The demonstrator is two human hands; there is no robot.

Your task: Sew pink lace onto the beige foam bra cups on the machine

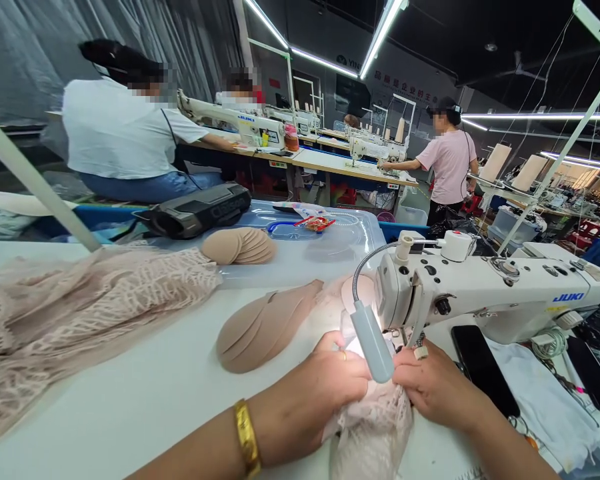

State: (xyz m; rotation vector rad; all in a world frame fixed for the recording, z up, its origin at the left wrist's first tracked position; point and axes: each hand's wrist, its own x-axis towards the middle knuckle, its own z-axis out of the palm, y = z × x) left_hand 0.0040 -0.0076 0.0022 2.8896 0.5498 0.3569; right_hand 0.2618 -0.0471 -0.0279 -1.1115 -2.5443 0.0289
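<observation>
Pale pink lace fabric [373, 437] lies under the head of a white JUKI sewing machine [485, 290] and hangs toward me. My left hand [325, 390] is closed on its left side, with a gold bracelet on the wrist. From the right, my right hand [437, 383] pinches the same fabric close to the needle area. A lit grey lamp [373, 343] on a bendy neck hides the needle and part of the cloth between my fingers. Left of the machine, beige bra cups [260, 330] lie overlapped on the white table [170, 380].
More lace [80, 320] covers the table's left side. Another stack of cups [240, 245] sits by a clear plastic lid [350, 233]. A black phone [485, 370] and a white cloth [545, 407] lie at right. Several people work at machines beyond, one in a white shirt [115, 130].
</observation>
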